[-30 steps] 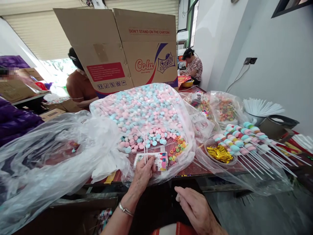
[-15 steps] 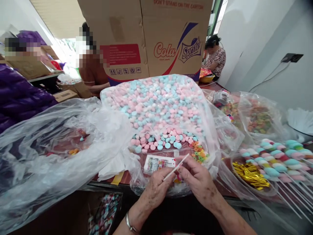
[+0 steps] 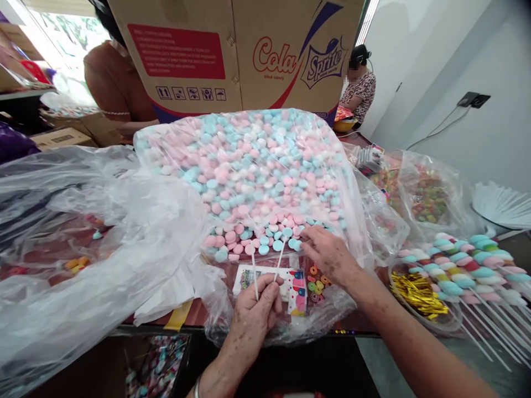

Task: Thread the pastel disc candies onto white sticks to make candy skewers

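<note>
My left hand (image 3: 256, 312) is closed around two thin white sticks (image 3: 254, 272), which fan apart and point away from me. The tip of the right-hand stick overlaps the pink, blue and white round marshmallow pieces (image 3: 277, 243) at the mouth of a big clear bag. Over the right edge of that loose heap reaches my right hand (image 3: 329, 255), its fingertips bent down beside a blue piece; I see nothing held in it. Just under the right hand are ring-shaped gummies (image 3: 316, 284). Beyond my left hand lie printed cards (image 3: 297, 293), partly covered by the fingers.
On the right are a tub of gold twist ties (image 3: 417, 296), finished marshmallow skewers (image 3: 468, 265) and a pile of white sticks (image 3: 504, 204). Crumpled plastic (image 3: 166, 221) covers the left. A tall carton (image 3: 244, 61) stands behind the bag. Two co-workers (image 3: 360, 88) sit beyond.
My hands have parted. The right hand has moved forward to the marshmallow heap, while the left keeps the sticks, now spread and pointing forward. The view has shifted too.
</note>
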Demonstrator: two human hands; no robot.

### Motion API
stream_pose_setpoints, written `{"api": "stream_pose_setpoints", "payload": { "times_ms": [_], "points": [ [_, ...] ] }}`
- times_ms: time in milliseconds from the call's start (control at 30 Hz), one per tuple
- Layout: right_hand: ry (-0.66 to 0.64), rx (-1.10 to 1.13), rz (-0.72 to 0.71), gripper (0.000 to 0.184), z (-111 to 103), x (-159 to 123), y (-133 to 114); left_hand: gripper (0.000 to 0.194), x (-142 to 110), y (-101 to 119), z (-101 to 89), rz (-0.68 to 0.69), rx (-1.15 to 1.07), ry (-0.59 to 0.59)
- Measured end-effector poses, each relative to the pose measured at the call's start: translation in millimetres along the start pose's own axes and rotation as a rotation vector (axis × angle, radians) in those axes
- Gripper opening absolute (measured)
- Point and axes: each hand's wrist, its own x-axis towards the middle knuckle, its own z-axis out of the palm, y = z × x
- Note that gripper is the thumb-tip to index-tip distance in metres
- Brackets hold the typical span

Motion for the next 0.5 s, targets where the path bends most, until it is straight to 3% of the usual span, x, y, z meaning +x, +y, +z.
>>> {"api": "stream_pose_setpoints", "payload": {
  "times_ms": [100,233,400,500],
  "points": [
    [-0.141,-0.280,-0.120,0.023,14.8,7.4,2.7,0.037,1.4,-0.4,1.2,-0.003,-0.028,0.030],
    [-0.179,-0.414,-0.168,0.024,17.1,-2.1,6.1,0.036,0.6,-3.1,-1.2,0.018,-0.018,0.014],
    [-0.239,-0.342,-0.215,0.018,-3.4,-21.2,15.2,0.035,-0.7,1.1,1.0,-0.004,-0.006,0.033],
    [-0.124,-0.141,-0.136,0.022,-10.3,-21.9,19.3,0.034,0.7,1.8,2.4,-0.002,0.032,0.035]
  ]
}}
